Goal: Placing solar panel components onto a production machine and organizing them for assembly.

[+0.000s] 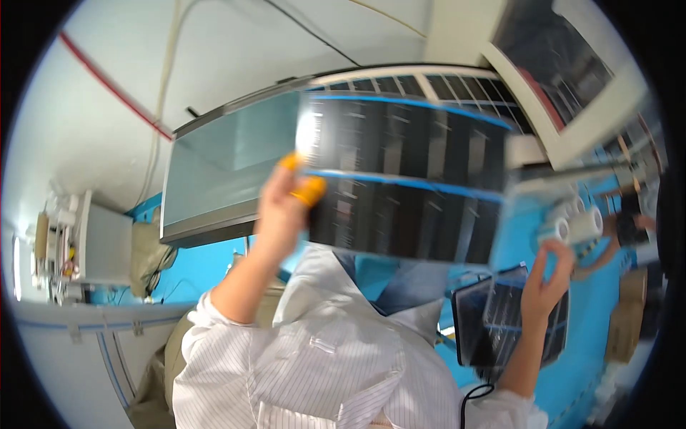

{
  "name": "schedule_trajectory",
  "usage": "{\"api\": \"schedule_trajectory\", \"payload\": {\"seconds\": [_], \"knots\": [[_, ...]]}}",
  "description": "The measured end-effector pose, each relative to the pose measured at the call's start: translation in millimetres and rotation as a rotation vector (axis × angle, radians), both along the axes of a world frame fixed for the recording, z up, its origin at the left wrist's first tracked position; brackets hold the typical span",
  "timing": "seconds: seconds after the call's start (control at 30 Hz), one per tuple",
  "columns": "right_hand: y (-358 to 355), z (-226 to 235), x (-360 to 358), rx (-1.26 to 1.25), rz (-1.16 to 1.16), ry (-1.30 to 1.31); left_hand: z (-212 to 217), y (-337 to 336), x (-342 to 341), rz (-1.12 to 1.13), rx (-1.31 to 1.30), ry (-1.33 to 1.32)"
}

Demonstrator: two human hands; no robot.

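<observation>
My left hand [281, 211], with yellow finger covers on the thumb and a finger, grips the left edge of a dark panel [407, 182]. The panel is held up in front of me. Rows of black cells and blue strips run across it, and motion blurs it. To the right of the panel, my right hand [544, 289] is raised with its thumb and forefinger apart, and I see nothing between them. Below the panel and beside my right forearm is a black tray [468, 332] with a similar dark, blue-striped sheet [511, 325] in it.
A long box with a greenish glass top [229, 161] stands ahead on the left. More dark cell panels [471, 91] lie behind the held one. White rolls [582, 225] and another person's arm [607, 250] are at right. A cardboard box [627, 318] stands lower right.
</observation>
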State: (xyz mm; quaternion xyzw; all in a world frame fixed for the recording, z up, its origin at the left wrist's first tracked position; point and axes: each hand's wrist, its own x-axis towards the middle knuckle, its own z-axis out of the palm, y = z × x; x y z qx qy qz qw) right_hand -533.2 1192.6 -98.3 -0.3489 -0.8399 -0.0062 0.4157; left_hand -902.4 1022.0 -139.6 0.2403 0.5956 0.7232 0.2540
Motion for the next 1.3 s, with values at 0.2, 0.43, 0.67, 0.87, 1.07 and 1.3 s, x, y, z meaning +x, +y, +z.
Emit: {"api": "schedule_trajectory", "payload": {"seconds": [0.2, 0.43, 0.67, 0.87, 1.07, 1.3], "knots": [[3.0, -75.4, 15.1, -0.120, 0.097, -0.436, -3.8, -132.2, -177.0, 0.275, 0.070, -0.160], [33.9, -98.8, 42.7, -0.443, -0.064, -0.081, -50.2, -129.4, -246.0, 0.459, -0.418, 0.174], [24.5, -95.4, 35.2, -0.061, -0.083, -0.294, -48.7, -89.7, -241.0, 0.453, -0.541, 0.431], [14.0, -92.3, 20.0, -0.119, -0.107, -0.382, -48.5, -87.1, -249.6, 0.436, -0.574, 0.404], [5.8, -95.0, 5.9, -0.115, -0.110, -0.362, -68.1, -84.5, -268.8, 0.454, -0.585, 0.581], [-4.4, -105.5, 2.2, -0.133, -0.137, -0.303, -64.6, -78.3, -261.9, 0.494, -0.586, 0.600]]}}
